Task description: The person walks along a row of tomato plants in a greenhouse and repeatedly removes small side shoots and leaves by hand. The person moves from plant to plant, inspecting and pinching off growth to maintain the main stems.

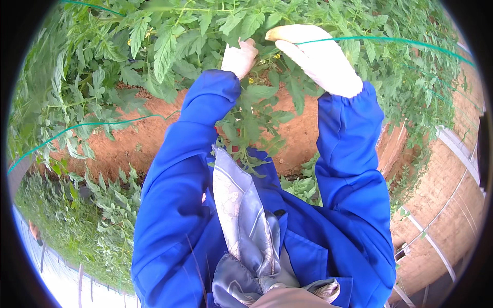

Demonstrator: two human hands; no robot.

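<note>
My left hand (240,57), in a pale glove, reaches into tomato foliage at the top middle, its fingers curled; leaves partly cover them and what they touch is hidden. My right hand (321,57), also in a pale glove, is at the upper right, bent over, with a green twine (389,38) running across its thumb side. Whether its fingertips hold the twine is hard to tell. Between the hands stand tomato stems and leaves with small yellow flowers (277,56). A tomato shoot (250,119) hangs down in front of my chest.
Dense tomato plants (161,46) fill the top. Another green twine (96,124) crosses the left side. Reddish soil (119,142) lies below the plants, with a lower row of plants (104,227) at the left. Pale metal bars (427,235) cross the ground at the right.
</note>
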